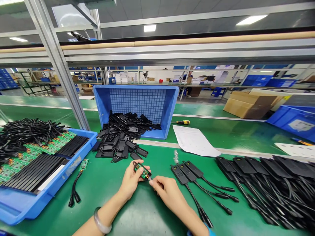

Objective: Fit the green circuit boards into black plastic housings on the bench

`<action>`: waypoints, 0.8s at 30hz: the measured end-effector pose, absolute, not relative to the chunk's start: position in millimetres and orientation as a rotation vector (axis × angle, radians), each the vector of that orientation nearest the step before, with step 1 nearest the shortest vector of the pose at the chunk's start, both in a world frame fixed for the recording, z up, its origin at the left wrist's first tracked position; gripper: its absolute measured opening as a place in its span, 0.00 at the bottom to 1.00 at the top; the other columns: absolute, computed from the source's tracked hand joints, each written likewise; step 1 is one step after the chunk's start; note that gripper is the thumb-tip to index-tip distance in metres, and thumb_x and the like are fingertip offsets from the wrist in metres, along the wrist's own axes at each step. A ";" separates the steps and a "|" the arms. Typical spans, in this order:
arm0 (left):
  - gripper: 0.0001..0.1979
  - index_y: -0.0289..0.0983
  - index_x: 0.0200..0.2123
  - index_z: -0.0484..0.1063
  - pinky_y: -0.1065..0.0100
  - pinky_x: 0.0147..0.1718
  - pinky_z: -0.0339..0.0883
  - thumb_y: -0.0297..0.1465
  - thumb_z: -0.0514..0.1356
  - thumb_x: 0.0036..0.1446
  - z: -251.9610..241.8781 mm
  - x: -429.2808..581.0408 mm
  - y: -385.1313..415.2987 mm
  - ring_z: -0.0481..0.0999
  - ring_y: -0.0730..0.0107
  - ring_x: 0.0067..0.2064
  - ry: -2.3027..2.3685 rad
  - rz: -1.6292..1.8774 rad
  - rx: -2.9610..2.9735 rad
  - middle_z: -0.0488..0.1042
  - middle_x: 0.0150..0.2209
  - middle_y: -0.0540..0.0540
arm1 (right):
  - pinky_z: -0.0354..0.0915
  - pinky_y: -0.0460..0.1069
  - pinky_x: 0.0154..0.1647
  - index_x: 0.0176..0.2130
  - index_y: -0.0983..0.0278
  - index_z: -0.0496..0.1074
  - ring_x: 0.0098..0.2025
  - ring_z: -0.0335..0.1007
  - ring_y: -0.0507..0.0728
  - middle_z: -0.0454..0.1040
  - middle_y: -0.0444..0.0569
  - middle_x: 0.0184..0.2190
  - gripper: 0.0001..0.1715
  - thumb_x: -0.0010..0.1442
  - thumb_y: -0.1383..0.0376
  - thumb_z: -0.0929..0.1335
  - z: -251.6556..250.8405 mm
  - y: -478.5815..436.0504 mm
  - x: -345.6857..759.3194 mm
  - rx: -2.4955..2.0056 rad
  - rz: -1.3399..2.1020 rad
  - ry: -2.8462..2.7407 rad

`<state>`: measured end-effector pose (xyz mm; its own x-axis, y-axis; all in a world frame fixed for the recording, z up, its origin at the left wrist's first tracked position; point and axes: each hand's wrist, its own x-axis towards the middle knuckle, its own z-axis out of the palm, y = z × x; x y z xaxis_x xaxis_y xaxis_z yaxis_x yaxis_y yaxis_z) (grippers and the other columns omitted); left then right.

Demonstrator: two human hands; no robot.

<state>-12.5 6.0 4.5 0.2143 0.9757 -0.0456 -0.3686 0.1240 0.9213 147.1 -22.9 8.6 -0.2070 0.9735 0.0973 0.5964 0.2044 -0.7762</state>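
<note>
In the middle of the green bench, my left hand (133,178) is closed on a black casing with a green circuit board (142,171) in it. The thumb lies on the board. My right hand (164,188) pinches the wires at the board's lower right end; the cable beyond is mostly hidden by the fingers. Black empty casings (120,144) are heaped just beyond, spilling from a tipped blue crate (137,98). Several black cased units with cables (188,172) lie right of my hands. One loose board with a black cable (83,165) lies to the left.
A blue tray (86,144) of boards and cables is at left. Many cased units (265,170) are piled at right. A paper sheet (195,141), a screwdriver (183,122) and a small clear bag (176,156) lie beyond my hands. A cardboard box (248,103) stands farther back.
</note>
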 end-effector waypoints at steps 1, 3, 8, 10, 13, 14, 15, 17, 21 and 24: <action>0.26 0.36 0.45 0.62 0.62 0.39 0.71 0.44 0.65 0.49 3.9 -11.9 5.4 0.78 0.58 0.42 0.819 1.158 0.971 0.77 0.40 0.39 | 0.50 0.46 0.22 0.21 0.63 0.66 0.20 0.56 0.51 0.63 0.42 0.16 0.20 0.60 0.57 0.62 8.3 -22.1 146.7 -1.452 0.874 -1.852; 0.27 0.37 0.45 0.60 0.62 0.38 0.71 0.46 0.64 0.49 2.4 -10.7 4.6 0.78 0.58 0.41 0.826 1.156 1.004 0.77 0.40 0.39 | 0.49 0.46 0.22 0.21 0.64 0.66 0.20 0.55 0.51 0.62 0.41 0.16 0.19 0.57 0.56 0.64 6.4 -21.3 144.8 -1.416 0.985 -1.741; 0.25 0.38 0.44 0.58 0.63 0.37 0.71 0.46 0.63 0.50 1.0 -11.6 4.4 0.78 0.59 0.39 0.812 1.167 0.997 0.78 0.37 0.40 | 0.52 0.45 0.22 0.22 0.65 0.69 0.20 0.56 0.51 0.65 0.43 0.17 0.18 0.53 0.54 0.67 -0.4 -20.7 138.0 -1.298 1.083 -1.555; 0.25 0.38 0.44 0.57 0.63 0.37 0.71 0.45 0.63 0.51 2.4 -13.0 4.5 0.78 0.59 0.40 0.796 1.162 0.978 0.78 0.37 0.41 | 0.53 0.45 0.21 0.21 0.66 0.69 0.19 0.57 0.51 0.66 0.44 0.16 0.21 0.53 0.52 0.66 -2.0 -20.0 136.6 -1.277 1.121 -1.524; 0.25 0.38 0.44 0.58 0.64 0.37 0.71 0.44 0.64 0.50 5.1 -15.0 4.4 0.78 0.59 0.41 0.792 1.147 0.974 0.78 0.37 0.41 | 0.54 0.45 0.20 0.21 0.66 0.70 0.18 0.57 0.50 0.67 0.45 0.16 0.24 0.52 0.49 0.67 -2.7 -18.0 136.7 -1.258 1.189 -1.498; 0.25 0.38 0.44 0.58 0.64 0.36 0.71 0.44 0.64 0.50 5.8 -15.4 4.2 0.78 0.58 0.41 0.792 1.144 0.975 0.78 0.37 0.40 | 0.54 0.45 0.20 0.21 0.66 0.70 0.18 0.57 0.50 0.67 0.45 0.16 0.25 0.52 0.48 0.67 -2.4 -17.4 137.1 -1.252 1.211 -1.499; 0.25 0.38 0.44 0.58 0.64 0.35 0.71 0.44 0.64 0.50 6.4 -15.7 4.0 0.78 0.58 0.41 0.790 1.143 0.974 0.78 0.37 0.40 | 0.54 0.44 0.20 0.21 0.66 0.71 0.18 0.57 0.50 0.67 0.45 0.15 0.25 0.52 0.47 0.67 -2.0 -16.7 137.5 -1.244 1.235 -1.503; 0.25 0.38 0.44 0.58 0.64 0.35 0.71 0.44 0.64 0.50 7.3 -15.8 3.2 0.78 0.58 0.41 0.779 1.146 0.963 0.78 0.37 0.41 | 0.52 0.44 0.19 0.22 0.67 0.72 0.17 0.55 0.49 0.66 0.44 0.15 0.28 0.51 0.45 0.67 -1.0 -15.7 138.2 -1.226 1.274 -1.511; 0.23 0.38 0.42 0.58 0.63 0.38 0.70 0.43 0.64 0.51 9.2 -14.4 1.5 0.78 0.60 0.40 0.751 1.164 0.935 0.78 0.37 0.42 | 0.47 0.44 0.18 0.22 0.67 0.73 0.16 0.49 0.48 0.61 0.41 0.13 0.31 0.52 0.42 0.66 1.0 -15.0 138.2 -1.204 1.306 -1.488; 0.22 0.39 0.42 0.58 0.63 0.38 0.70 0.42 0.64 0.51 10.7 -13.4 0.9 0.78 0.60 0.40 0.741 1.173 0.912 0.78 0.37 0.42 | 0.44 0.44 0.19 0.22 0.67 0.73 0.17 0.45 0.48 0.57 0.40 0.13 0.32 0.53 0.42 0.66 1.6 -14.9 138.1 -1.199 1.292 -1.489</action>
<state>-13.4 0.9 10.7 0.2398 0.9706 -0.0217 -0.4366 0.1277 0.8906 138.1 -14.9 1.6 -0.2205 0.9754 -0.0081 0.1461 0.0248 -0.9890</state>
